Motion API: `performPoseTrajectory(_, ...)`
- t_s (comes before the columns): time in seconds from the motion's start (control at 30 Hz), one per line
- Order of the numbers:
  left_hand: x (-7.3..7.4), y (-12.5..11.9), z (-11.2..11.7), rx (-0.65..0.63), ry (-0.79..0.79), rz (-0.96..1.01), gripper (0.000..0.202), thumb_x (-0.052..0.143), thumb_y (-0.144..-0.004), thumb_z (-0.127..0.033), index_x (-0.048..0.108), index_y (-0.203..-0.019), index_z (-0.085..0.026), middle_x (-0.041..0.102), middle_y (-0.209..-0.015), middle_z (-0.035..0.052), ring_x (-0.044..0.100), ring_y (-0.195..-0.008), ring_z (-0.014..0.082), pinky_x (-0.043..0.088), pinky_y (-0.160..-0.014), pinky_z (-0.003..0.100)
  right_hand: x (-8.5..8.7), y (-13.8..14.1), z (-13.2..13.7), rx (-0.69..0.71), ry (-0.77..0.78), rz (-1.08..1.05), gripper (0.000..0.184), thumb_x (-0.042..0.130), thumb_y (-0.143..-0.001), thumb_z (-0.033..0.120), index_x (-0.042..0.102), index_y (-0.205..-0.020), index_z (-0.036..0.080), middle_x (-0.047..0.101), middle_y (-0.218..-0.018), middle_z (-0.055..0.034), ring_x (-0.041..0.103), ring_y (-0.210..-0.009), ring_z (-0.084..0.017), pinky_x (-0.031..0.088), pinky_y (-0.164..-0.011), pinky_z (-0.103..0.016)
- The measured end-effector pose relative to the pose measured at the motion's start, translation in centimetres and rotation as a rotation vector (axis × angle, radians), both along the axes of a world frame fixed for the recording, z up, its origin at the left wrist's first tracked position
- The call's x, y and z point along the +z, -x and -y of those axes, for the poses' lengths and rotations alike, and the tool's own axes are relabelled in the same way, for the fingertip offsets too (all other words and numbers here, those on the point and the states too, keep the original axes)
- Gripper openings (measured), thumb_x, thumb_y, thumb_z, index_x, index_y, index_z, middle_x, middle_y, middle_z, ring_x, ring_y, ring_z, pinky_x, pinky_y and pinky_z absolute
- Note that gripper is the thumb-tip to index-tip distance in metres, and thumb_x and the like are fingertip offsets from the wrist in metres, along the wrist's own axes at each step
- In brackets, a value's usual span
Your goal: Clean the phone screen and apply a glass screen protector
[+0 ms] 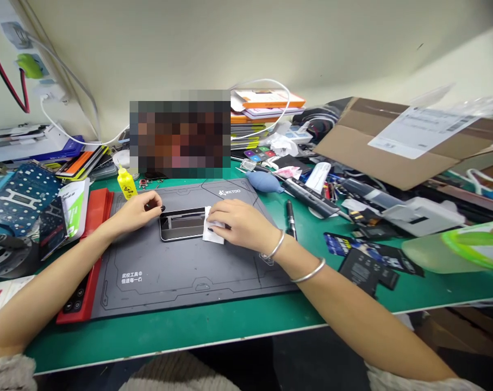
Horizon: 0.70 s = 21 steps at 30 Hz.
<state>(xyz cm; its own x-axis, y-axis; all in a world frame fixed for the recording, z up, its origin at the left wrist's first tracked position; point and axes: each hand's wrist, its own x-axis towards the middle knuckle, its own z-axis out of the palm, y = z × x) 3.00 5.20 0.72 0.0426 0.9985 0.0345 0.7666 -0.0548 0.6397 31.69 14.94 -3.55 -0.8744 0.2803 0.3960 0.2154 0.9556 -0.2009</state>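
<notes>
A smartphone (pixel 183 227) with a black, reflective screen lies flat across the dark grey work mat (pixel 164 277). My right hand (pixel 240 220) presses a folded white wipe (pixel 213 233) onto the phone's right end, with fingers bent over it. The wipe and fingers hide that end. At the phone's upper left corner, the curled fingers of my left hand (pixel 138 210) touch the edge; the thumb is partly hidden. A yellow dropper bottle (pixel 126 182) stands just behind my left hand.
A red phone case or box (pixel 95 214) lines the mat's left side. Right of the mat are a blue air blower (pixel 264 182), a black pen-like tool (pixel 291 217) and loose batteries (pixel 358 269). A cardboard box (pixel 393 141) sits over clutter at the back right.
</notes>
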Motion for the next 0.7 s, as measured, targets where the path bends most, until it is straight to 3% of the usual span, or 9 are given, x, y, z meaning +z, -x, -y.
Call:
performPoseTrajectory(0.2, 0.13, -0.19, -0.04, -0.002, -0.003, -0.004, 0.020, 0.053, -0.081, -0.040, 0.056, -0.082, -0.020, 0.060, -0.079, 0.0003, 0.053, -0.068, 0.0154, 0.043, -0.066, 0.029, -0.14, 0.16, 0.04, 0.012, -0.027, -0.017, 0.016, 0.056, -0.095, 0.014, 0.071, -0.096, 0.019, 0.074, -0.109, -0.0074, 0.066, -0.098, -0.022, 0.043, -0.078, -0.034)
performPoseTrajectory(0.4, -0.23, 0.13, -0.11, -0.012, 0.004, 0.017, 0.020, 0.054, -0.082, -0.039, 0.056, -0.082, -0.020, 0.061, -0.081, 0.0005, 0.054, -0.071, 0.0158, 0.043, -0.068, 0.030, 0.08, 0.11, 0.47, -0.019, -0.048, -0.018, 0.016, 0.056, -0.096, 0.018, 0.071, -0.092, 0.018, 0.072, -0.095, -0.0082, 0.062, -0.085, -0.021, 0.046, -0.075, -0.034)
performPoseTrajectory(0.53, -0.30, 0.22, -0.11, -0.013, 0.017, 0.022, 0.019, 0.054, -0.083, -0.039, 0.056, -0.082, -0.020, 0.061, -0.082, 0.0005, 0.054, -0.073, 0.0160, 0.043, -0.069, 0.030, -0.03, 0.24, 0.45, 0.035, -0.016, -0.022, 0.017, 0.054, -0.098, 0.019, 0.071, -0.095, 0.020, 0.073, -0.100, -0.0079, 0.063, -0.091, -0.021, 0.047, -0.079, -0.034)
performPoseTrajectory(0.7, -0.08, -0.04, -0.09, -0.013, 0.011, 0.010, 0.020, 0.054, -0.081, -0.040, 0.055, -0.081, -0.020, 0.060, -0.080, 0.0004, 0.054, -0.071, 0.0159, 0.043, -0.069, 0.030, 0.02, -0.18, -0.16, -0.040, -0.032, -0.010, 0.016, 0.055, -0.096, 0.017, 0.071, -0.095, 0.019, 0.072, -0.102, -0.0099, 0.062, -0.092, -0.023, 0.046, -0.079, -0.036)
